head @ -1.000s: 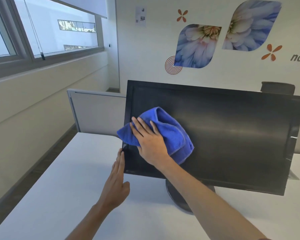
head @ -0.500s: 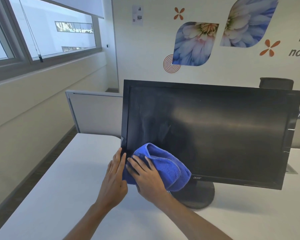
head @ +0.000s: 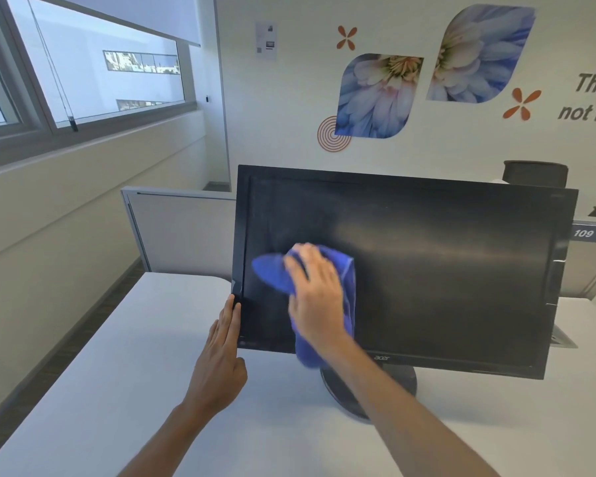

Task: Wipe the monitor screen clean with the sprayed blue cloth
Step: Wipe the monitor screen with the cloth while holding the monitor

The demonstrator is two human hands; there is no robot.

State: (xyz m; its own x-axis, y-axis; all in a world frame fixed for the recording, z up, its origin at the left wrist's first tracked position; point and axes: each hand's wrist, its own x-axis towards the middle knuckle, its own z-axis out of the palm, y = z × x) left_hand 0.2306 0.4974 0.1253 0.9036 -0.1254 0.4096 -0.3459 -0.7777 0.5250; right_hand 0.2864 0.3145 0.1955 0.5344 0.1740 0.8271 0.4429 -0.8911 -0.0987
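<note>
Monitor screen (head: 444, 270), dark and switched off, is seen standing on its round base (head: 393, 383) on the white counter (head: 117, 356), set toward the far edge, with the bezel tilted slightly in the view. The blue cloth (head: 272, 273) is pressed flat against the lower left part of the screen by the right hand (head: 315, 294); the fingers are laid out straight over the bunched fabric, so the grip is released and the cloth is pushed rather than clutched. Some blur is shown on that hand and on the cloth. A fold of the cloth is seen hanging down past the wrist, over the bottom bezel. The left hand (head: 221, 363) is held upright with straight fingers touching the monitor's left edge near its lower corner, grip likewise released, nothing being grasped. Faint streaks are visible on the glass above the cloth. A grey partition panel (head: 183, 232) is seen behind the counter's far left corner, and flower decals (head: 375, 94) are fixed on the wall beyond.
</note>
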